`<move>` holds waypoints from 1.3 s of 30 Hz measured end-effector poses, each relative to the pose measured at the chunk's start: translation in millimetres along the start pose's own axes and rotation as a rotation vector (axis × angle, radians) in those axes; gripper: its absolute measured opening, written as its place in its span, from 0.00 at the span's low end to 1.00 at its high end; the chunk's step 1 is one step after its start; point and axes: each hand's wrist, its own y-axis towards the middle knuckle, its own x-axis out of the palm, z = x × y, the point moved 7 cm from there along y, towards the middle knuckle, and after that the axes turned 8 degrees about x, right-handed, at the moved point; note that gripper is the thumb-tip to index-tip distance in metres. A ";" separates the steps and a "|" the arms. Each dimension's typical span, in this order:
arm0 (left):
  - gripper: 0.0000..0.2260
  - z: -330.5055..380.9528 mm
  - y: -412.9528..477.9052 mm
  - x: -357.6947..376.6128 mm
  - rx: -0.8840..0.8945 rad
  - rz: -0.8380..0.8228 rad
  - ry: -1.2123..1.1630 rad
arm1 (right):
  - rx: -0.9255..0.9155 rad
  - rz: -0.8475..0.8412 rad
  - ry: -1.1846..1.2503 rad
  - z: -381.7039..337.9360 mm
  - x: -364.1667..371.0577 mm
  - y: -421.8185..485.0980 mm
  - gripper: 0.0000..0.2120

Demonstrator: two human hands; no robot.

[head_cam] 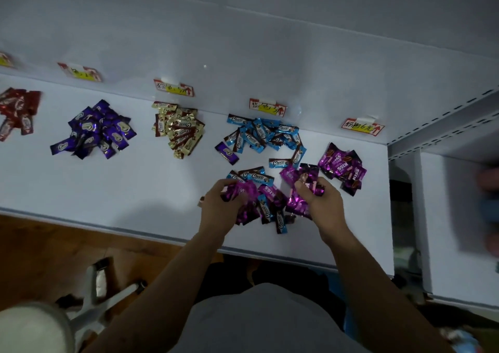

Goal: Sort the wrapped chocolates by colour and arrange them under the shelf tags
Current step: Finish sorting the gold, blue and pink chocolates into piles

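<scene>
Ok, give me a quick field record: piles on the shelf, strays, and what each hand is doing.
sorted piles, left to right: red pile; purple pile; gold pile; blue pile; pink pile
stray: one purple chocolate beside the blue pile
unsorted: mixed heap of pink and blue at the shelf front
left hand: grip on pink wrappers
right hand: grip on pink wrappers

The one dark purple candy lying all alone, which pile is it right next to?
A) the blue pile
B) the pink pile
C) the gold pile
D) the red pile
A: the lone purple chocolate lies at the left edge of the blue pile, well apart from the purple pile where it belongs.
</scene>
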 end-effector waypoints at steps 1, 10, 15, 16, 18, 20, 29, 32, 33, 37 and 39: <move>0.14 10.7 2.9 10.2 0.020 -0.034 -0.019 | 0.022 -0.004 0.067 1.2 -5.1 -1.7 0.06; 0.16 66.7 20.8 127.9 0.183 -0.279 0.141 | 0.102 0.138 0.317 12.4 -80.5 5.8 0.05; 0.15 55.6 31.5 188.3 0.085 -0.297 0.182 | 0.249 0.246 0.320 46.5 -117.6 33.6 0.03; 0.16 53.3 34.7 198.6 0.060 -0.296 0.171 | 0.279 0.248 0.334 51.2 -121.7 40.9 0.03; 0.16 49.1 42.5 214.6 -0.026 -0.267 0.100 | 0.323 0.218 0.359 55.7 -125.9 55.2 0.03; 0.16 44.3 51.8 226.4 -0.128 -0.234 0.041 | 0.349 0.168 0.406 54.0 -128.5 67.8 0.06; 0.26 43.0 65.3 249.1 -0.300 -0.372 -0.178 | 0.337 -0.027 0.389 42.9 -136.4 87.1 0.05; 0.31 43.0 61.0 244.6 -0.214 -0.368 -0.072 | 0.305 -0.029 0.338 46.0 -139.5 82.8 0.08; 0.29 46.2 58.1 244.5 -0.165 -0.371 -0.016 | 0.286 -0.018 0.316 46.6 -141.2 81.5 0.07; 0.21 64.8 44.3 252.2 0.043 -0.471 0.198 | 0.161 0.032 0.210 41.0 -150.0 75.0 0.08; 0.18 77.2 34.3 249.0 0.196 -0.475 0.351 | 0.088 0.066 0.049 38.8 -151.5 71.3 0.08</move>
